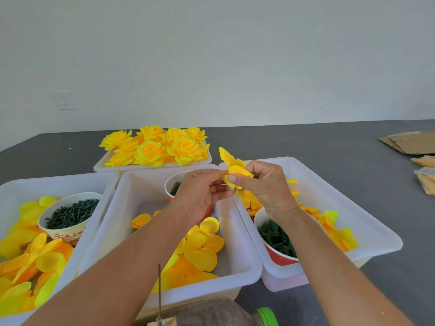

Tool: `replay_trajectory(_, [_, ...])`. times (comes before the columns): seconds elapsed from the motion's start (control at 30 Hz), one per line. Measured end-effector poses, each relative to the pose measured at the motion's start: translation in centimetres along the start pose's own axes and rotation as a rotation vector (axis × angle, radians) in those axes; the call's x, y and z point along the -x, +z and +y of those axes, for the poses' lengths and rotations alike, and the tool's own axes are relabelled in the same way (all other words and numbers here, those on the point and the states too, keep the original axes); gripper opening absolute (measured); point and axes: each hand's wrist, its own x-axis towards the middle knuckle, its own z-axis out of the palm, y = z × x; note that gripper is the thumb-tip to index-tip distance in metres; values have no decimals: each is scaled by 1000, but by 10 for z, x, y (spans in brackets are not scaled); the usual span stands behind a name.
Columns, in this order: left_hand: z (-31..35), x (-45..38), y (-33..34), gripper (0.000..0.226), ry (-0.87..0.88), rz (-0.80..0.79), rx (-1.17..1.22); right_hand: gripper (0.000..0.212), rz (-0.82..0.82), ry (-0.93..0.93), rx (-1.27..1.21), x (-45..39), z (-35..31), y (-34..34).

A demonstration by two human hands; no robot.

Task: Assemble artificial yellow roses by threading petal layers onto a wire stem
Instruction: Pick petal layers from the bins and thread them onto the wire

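Observation:
Both hands meet above the middle white bin (247, 267). My left hand (197, 194) and my right hand (266, 184) pinch a yellow petal layer (235, 169) between their fingertips; its petals stick up and to the left. A thin dark wire stem (159, 292) stands upright near the bottom edge, apart from both hands. Loose yellow petal layers (202, 250) lie in the middle bin. Finished yellow roses (155, 147) fill a white tray (98, 167) at the back.
A left bin (70, 182) holds petals and a paper cup of dark green parts (70, 214). A right bin (353, 208) holds petals and a red cup of green pieces (277, 238). Another red cup (171, 187) sits behind my left hand. Cardboard (409, 142) lies far right.

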Motion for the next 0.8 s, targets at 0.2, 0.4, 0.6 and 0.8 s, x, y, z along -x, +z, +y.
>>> replay_trajectory(0.2, [-2, 1, -1, 17, 30, -26, -46, 12, 18, 221, -215, -1, -3, -4])
replay_trajectory(0.4, [-4, 0, -6, 11, 78, 69, -253, 15, 275, 282, -252, -3, -4, -8])
replay_trajectory(0.6, [-6, -3, -10, 15, 131, 185, -342, 31, 713, 312, -321, -5, -1, -22])
replay_trajectory(0.8, [-8, -3, -3, 19, 136, 112, -376, 34, 830, 299, -315, -5, -2, -25])
